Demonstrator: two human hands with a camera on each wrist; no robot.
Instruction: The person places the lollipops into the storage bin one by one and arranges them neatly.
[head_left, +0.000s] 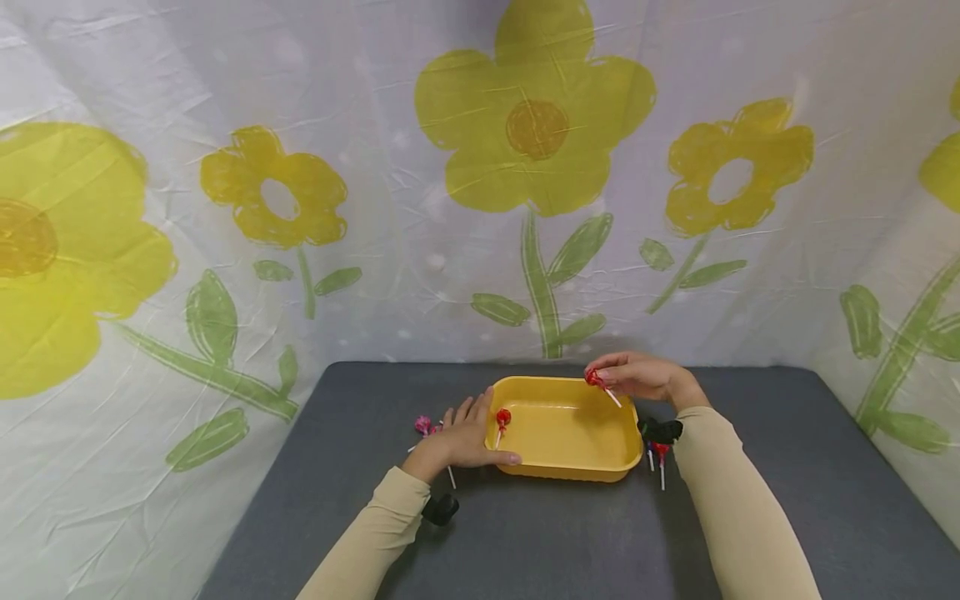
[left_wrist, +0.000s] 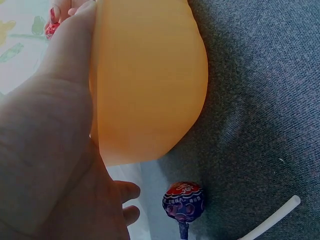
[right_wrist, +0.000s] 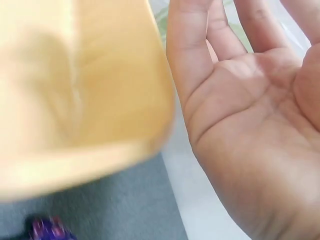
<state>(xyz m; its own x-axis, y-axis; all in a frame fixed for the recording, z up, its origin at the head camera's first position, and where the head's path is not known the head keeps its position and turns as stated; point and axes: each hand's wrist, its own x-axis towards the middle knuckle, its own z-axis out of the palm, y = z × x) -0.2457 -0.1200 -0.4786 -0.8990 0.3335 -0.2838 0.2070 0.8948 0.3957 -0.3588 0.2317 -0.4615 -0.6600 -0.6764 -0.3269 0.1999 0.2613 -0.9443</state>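
A yellow plastic basin (head_left: 566,473) sits on the dark table. My left hand (head_left: 467,435) rests against its left end, thumb along the near rim and fingers straight and spread. Above the basin's far right corner, my right hand (head_left: 641,377) pinches a red-wrapped lollipop (head_left: 593,377), its white stick pointing down and right. Inside the basin, another red lollipop (head_left: 503,416) leans at the left end. The right wrist view shows the right palm (right_wrist: 250,125) beside the basin's blurred rim (right_wrist: 100,160); the pinched lollipop is out of that view.
Left of the basin lie a pink lollipop (head_left: 423,425) and others partly hidden by my left hand; one has a blue-and-red wrapper (left_wrist: 183,201). Red (head_left: 661,450) and blue (head_left: 650,447) lollipops lie to the right, under my right wrist. A flowered curtain (head_left: 390,275) hangs behind the table.
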